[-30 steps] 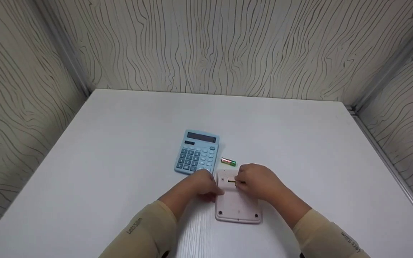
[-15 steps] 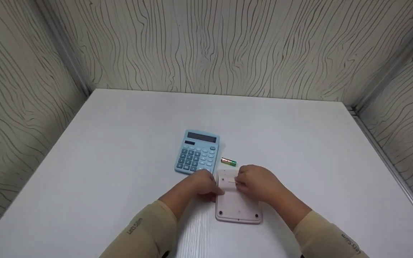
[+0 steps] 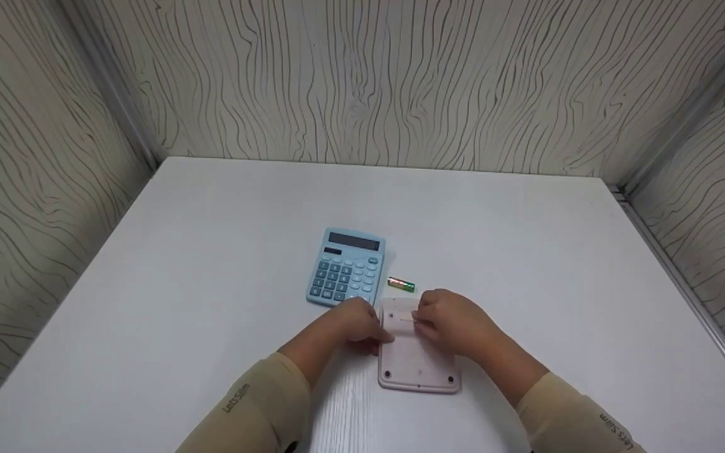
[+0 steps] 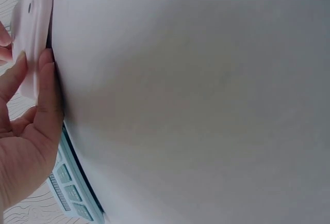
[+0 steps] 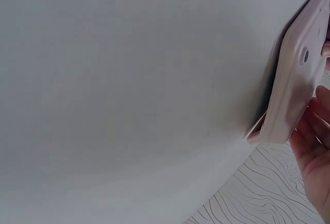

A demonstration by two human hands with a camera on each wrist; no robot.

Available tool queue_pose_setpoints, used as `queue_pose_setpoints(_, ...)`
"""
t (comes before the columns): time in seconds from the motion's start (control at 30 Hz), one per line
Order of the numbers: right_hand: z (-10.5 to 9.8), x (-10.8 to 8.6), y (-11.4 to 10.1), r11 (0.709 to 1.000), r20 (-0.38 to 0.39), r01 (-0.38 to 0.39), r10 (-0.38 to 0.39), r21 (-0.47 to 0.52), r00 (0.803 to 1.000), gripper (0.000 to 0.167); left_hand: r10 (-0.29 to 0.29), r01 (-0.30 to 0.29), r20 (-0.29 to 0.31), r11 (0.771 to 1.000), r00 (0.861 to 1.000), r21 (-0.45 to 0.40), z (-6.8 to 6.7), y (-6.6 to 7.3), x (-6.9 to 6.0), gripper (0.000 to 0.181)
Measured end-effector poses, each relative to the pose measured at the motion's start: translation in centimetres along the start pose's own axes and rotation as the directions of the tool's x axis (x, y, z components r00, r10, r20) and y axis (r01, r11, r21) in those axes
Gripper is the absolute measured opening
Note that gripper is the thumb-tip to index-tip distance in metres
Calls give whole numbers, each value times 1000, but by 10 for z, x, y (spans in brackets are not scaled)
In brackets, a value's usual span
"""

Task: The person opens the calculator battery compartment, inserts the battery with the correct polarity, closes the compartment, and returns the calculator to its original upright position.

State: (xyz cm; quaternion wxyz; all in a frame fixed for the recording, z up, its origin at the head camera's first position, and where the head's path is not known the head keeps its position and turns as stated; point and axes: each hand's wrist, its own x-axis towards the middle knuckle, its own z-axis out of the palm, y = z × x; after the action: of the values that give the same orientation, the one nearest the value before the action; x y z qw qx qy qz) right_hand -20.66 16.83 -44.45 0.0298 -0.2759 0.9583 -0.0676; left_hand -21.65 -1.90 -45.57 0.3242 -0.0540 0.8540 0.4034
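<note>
A pink calculator (image 3: pixel 422 362) lies face down on the white table, its back with small dark feet turned up. My left hand (image 3: pixel 357 324) grips its left edge; in the left wrist view the thumb is on the back and the fingers are along the side. The right hand (image 3: pixel 454 318) has its fingers bent at the battery cover (image 3: pixel 405 316) near the calculator's far end and pinches it, its fingertips partly hidden. A thin line shows along the cover's edge. In the right wrist view, right-hand fingers (image 5: pixel 305 131) are at the far end of the calculator.
A light blue calculator (image 3: pixel 348 264) lies face up just beyond my left hand. One green and red battery (image 3: pixel 401 284) lies on the table (image 3: pixel 526 251) beyond the pink calculator. Wood-grain panels (image 3: pixel 362 82) stand at the back and both sides.
The dark gap beside my right fingertips on the pink calculator's back has narrowed to a thin line. Both hands have stayed almost in place.
</note>
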Motion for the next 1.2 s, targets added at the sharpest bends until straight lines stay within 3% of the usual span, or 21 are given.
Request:
queue_pose_setpoints(0.3,0,1,0,1000,-2,2,-2,16,1000,15,-10,10,-4,1000,1000,-7,0,-1,2,18)
queue_pose_setpoints(0.67,-4,0,3,997,69,-47,43,68,997,20,-1,1,3,1000,1000,-13,0,-1,3,18)
queue_pose_setpoints(0.9,-4,-4,11,993,55,-59,53,105,997,23,-4,4,-1,1000,1000,-14,0,-2,3,19)
queue_pose_setpoints(1.2,-6,-8,25,975,51,-176,170,137,984,32,14,-14,-2,1000,1000,-18,1,-2,2,16)
